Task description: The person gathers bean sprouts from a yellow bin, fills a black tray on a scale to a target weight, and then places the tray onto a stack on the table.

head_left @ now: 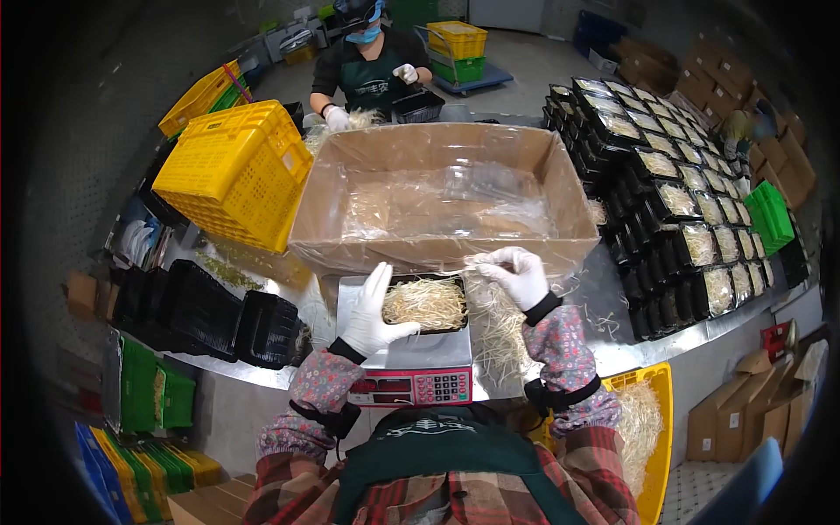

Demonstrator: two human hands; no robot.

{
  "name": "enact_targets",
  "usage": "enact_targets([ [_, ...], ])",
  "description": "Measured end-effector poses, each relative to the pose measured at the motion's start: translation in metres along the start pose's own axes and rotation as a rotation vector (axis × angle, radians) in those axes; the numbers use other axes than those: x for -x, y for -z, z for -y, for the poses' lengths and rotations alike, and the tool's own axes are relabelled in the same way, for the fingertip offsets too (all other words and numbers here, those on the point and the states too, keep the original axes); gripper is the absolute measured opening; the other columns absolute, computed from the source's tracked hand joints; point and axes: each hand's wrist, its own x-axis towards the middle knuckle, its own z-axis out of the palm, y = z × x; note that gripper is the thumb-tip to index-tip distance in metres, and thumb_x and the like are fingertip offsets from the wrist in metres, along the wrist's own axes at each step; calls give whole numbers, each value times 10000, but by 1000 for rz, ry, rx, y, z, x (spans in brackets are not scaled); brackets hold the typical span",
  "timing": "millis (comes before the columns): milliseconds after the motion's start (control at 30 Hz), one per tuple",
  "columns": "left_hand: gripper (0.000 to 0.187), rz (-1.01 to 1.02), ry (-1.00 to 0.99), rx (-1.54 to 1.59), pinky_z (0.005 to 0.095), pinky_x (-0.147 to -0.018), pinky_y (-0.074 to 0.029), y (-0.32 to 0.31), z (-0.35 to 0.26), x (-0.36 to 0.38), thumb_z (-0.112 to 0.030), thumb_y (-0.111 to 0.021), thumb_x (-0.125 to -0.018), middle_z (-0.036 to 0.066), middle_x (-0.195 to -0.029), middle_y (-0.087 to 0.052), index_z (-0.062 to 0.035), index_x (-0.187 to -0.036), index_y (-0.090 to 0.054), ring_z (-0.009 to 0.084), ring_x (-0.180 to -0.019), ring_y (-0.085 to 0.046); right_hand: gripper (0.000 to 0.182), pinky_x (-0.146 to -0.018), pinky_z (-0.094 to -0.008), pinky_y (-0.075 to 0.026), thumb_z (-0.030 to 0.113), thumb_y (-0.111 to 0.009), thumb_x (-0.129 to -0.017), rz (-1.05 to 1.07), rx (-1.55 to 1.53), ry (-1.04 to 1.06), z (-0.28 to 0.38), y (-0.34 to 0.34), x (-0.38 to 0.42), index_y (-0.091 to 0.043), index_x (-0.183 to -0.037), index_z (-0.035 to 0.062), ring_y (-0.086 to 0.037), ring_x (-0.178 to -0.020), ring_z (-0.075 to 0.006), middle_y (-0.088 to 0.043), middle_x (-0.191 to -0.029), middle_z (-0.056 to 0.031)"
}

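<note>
My left hand (372, 317), in a white glove, lies along the left side of a black tray filled with bean sprouts (425, 304). Its fingers are stretched and the thumb points along the tray's near edge. The tray sits on a weighing scale (427, 386) with a red keypad panel. Just right of the tray, my right hand (520, 278), also gloved, has thumb and fingers pinched together on a few bean sprouts (477, 261). Below it, a loose heap of bean sprouts (497, 328) lies on the metal table.
A large plastic-lined cardboard box (444, 249) stands beyond the scale. Yellow crates (232, 175) are at left, above nested black trays (206, 306). Stacked filled trays (674, 201) crowd the right. A yellow bin (661, 437) of sprouts is at lower right. A co-worker (372, 74) stands opposite.
</note>
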Motion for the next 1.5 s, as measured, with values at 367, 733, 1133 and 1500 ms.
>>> enact_targets([
  [367, 1174, -39, -11, -67, 434, -1088, -299, -17, 22, 32, -377, -860, -539, 306, -1440, -286, 91, -1415, -236, 392, -1326, -333, 630, -1037, -412, -358, 318, -731, -761, 262, 926, 409, -69, -65, 10, -518, -1331, 152, -470, -1221, -322, -511, -1323, -147],
  [733, 904, 267, -29, 24, 360, -1022, -405, -28, 43, -13, -412, -856, -603, 179, -1282, -540, -23, -1330, -486, 305, -1187, -522, 887, -978, -401, -407, 427, -788, -660, 411, 1078, 219, -98, -69, -2, -423, -1371, 42, -505, -1127, -329, -535, -1234, -149],
  [1133, 1006, 176, -201, -251, 454, -1082, -325, 7, 19, 2, -397, -826, -590, 245, -1415, -376, 12, -1389, -371, 406, -1305, -370, 562, -1059, -404, -365, 224, -685, -833, 29, 566, 227, -58, -6, 9, -486, -1330, 53, -489, -1227, -326, -522, -1304, -192],
  [1500, 613, 249, -104, -334, 450, -853, -456, -62, 28, -37, -382, -727, -646, 95, -1092, -547, -104, -1155, -526, 327, -1015, -524, 777, -1080, -458, -296, 514, -524, -882, 33, 855, -93, -111, -108, 11, -349, -1388, -49, -416, -1239, -423, -457, -1320, -270],
])
